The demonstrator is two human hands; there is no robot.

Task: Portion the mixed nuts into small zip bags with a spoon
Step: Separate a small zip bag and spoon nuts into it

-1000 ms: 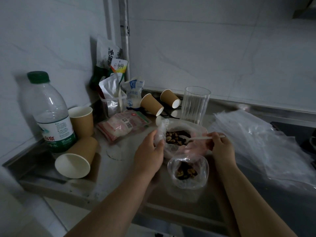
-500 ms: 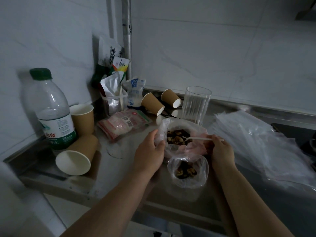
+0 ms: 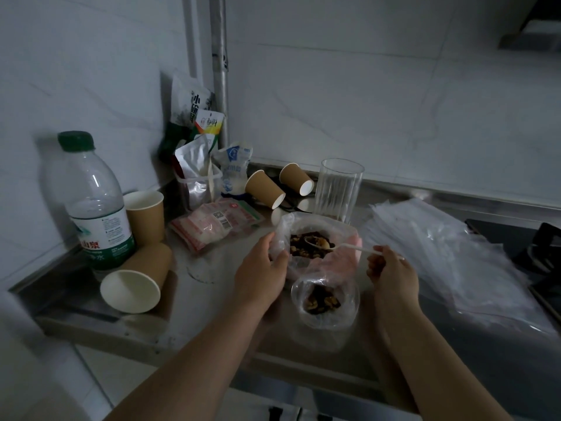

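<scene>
Head view: nearest, a small zip bag (image 3: 324, 302) holds nuts. Beyond it, the left hand (image 3: 261, 268) pinches the nut bag (image 3: 315, 238) rim; the right hand (image 3: 391, 271) grips a spoon (image 3: 343, 246), lying left-right, bowl leftward. Cups (image 3: 264, 188) and a glass (image 3: 337, 189) stand farther off.

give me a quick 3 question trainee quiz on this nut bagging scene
1. True or false: the spoon carries nuts.
2. Which hand grips the big nut bag's rim? A left hand B right hand
3. Fill in: the small bag sits ___ the person than the big one.

Key: 1 true; 2 A; 3 nearer
</scene>
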